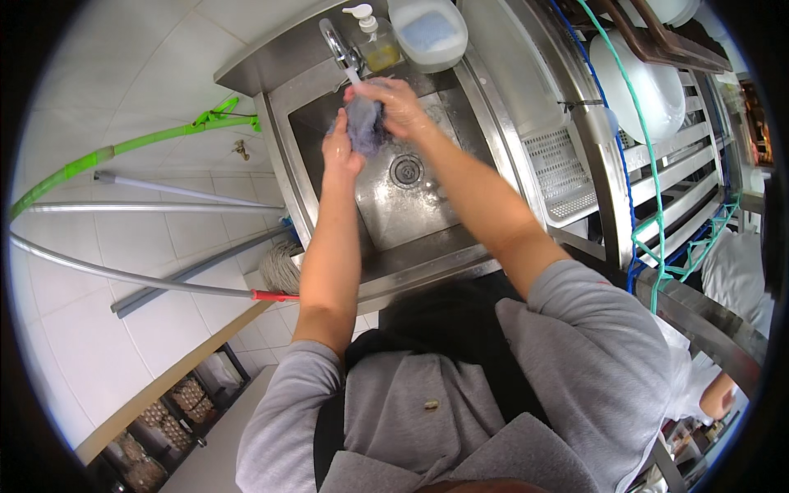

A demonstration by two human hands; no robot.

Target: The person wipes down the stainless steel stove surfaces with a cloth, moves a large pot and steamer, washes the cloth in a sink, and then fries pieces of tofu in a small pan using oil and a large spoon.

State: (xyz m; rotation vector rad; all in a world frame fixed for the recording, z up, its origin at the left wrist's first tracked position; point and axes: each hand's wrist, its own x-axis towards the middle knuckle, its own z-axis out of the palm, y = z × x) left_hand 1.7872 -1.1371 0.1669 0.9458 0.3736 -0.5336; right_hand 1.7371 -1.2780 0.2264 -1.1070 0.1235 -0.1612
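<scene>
Under a running chrome tap (338, 46), a wet grey-purple cloth (365, 123) is bunched between both my hands. My right hand (397, 108) grips its upper right side, fingers near the stream of water. My left hand (342, 148) holds the lower left side, with the fingers pointing up along it. Both hands are above the stainless steel sink (404, 212), whose round drain (407, 170) shows just below the cloth. Motion and water blur the cloth's edges.
Behind the sink stand a soap pump bottle (377, 43) and a white tub (431, 58) with a blue sponge or cloth in it. A perforated tray (558, 172) and metal rack adjoin on the right. Left are poles and a mop head (282, 268). A co-worker's arm (718, 394) shows lower right.
</scene>
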